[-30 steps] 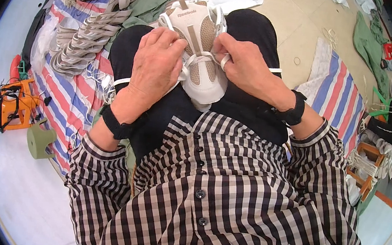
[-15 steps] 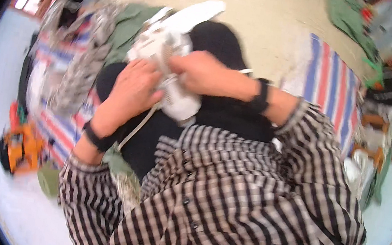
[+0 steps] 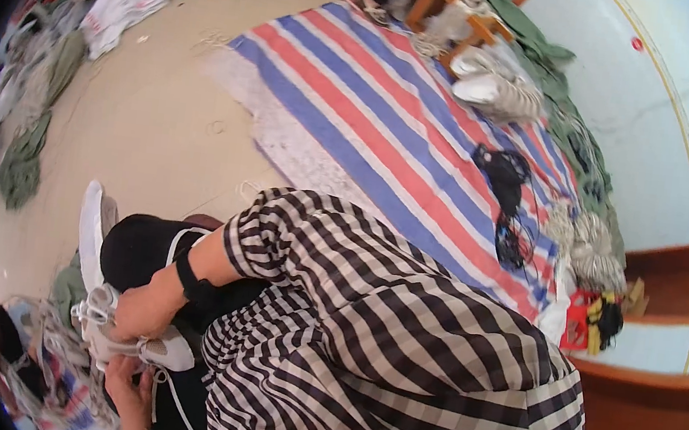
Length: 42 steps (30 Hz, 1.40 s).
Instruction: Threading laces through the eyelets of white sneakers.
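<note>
Resting between both hands (image 3: 145,311), white shoe (image 3: 131,343) on lap

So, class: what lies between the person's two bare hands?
In the head view, a white lace-up shoe lies between the right hand above and the left hand below.
</note>
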{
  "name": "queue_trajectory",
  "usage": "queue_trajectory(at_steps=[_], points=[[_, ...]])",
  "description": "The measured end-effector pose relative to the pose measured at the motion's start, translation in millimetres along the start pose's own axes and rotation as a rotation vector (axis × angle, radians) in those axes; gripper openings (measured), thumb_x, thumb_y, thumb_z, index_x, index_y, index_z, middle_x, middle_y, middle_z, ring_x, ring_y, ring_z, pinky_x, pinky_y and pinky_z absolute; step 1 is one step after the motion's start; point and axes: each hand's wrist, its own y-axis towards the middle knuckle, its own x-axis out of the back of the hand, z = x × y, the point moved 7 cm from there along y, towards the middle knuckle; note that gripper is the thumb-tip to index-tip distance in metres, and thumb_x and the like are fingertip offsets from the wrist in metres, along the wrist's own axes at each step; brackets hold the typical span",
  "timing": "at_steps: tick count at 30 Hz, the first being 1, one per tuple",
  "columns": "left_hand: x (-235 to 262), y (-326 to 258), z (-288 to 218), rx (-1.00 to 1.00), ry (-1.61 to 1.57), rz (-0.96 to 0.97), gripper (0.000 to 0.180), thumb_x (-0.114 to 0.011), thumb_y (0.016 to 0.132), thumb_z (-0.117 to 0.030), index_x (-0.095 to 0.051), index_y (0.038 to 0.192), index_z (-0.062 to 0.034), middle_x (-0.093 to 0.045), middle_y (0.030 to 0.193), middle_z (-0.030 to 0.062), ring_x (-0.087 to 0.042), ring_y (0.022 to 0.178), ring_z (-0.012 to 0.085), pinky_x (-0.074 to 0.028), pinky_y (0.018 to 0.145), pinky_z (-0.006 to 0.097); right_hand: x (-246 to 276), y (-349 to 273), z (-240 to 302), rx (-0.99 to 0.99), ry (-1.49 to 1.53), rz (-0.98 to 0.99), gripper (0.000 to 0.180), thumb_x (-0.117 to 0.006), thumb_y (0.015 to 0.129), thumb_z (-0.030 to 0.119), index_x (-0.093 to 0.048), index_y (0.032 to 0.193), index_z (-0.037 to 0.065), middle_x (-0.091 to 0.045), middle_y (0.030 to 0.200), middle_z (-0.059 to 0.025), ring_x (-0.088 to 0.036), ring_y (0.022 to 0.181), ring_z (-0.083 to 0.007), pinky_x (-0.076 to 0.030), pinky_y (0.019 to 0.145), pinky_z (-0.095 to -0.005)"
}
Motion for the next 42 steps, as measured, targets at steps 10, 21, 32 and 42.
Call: queue_trajectory(at_steps=[10, 21, 32, 42], points=[[-3.8, -0.5, 10.3, 0.022, -0.017, 0.018, 0.026, -0.068, 0.071, -0.014, -0.052, 0.082, 0.0036, -0.052, 0.079, 0.017, -0.052, 0.077, 0.0374, -0.041, 0.069, 0.042, -1.3, 16.6, 25.6, 0.385, -0.394, 0.035, 0.017, -0.059, 0.079, 0.017, -0.062, 0.081, 0.0, -0.066, 0.075, -0.0173, -0.066, 0.074, -0.034, -0.051, 0.064, -0.0447], [-10.3, -3.2, 13.8, 0.012, 0.02, 0.006, 0.026, -0.069, 0.074, -0.014, -0.053, 0.086, 0.0033, -0.052, 0.08, 0.0167, -0.051, 0.078, 0.0373, -0.04, 0.069, 0.042, 1.4, 17.9, 29.2, 0.56, -0.797, -0.013, 0.023, -0.057, 0.083, 0.033, -0.061, 0.092, 0.013, -0.065, 0.089, -0.0064, -0.062, 0.095, -0.0269, -0.049, 0.067, -0.0493], [-1.9, 7.4, 6.9, 0.067, 0.05, -0.018, 0.024, -0.07, 0.067, -0.01, -0.054, 0.082, -0.002, -0.053, 0.087, 0.0157, -0.051, 0.084, 0.0375, -0.04, 0.071, 0.045, -1.0, 37.8, 15.4, 0.758, -0.645, -0.043, 0.014, -0.06, 0.076, 0.023, -0.065, 0.075, 0.01, -0.063, 0.08, -0.0059, -0.063, 0.08, -0.0228, -0.05, 0.069, -0.0373], [8.3, -0.1, -7.7, 0.077, 0.074, -0.064, 0.027, -0.073, 0.063, -0.012, -0.057, 0.083, -0.004, -0.054, 0.082, 0.0122, -0.053, 0.081, 0.0324, -0.041, 0.069, 0.042, 12.6, 27.5, 36.7, 0.736, -0.582, 0.175, 0.02, -0.065, 0.072, 0.023, -0.06, 0.083, 0.006, -0.058, 0.087, -0.0087, -0.059, 0.086, -0.0242, -0.049, 0.07, -0.0346]])
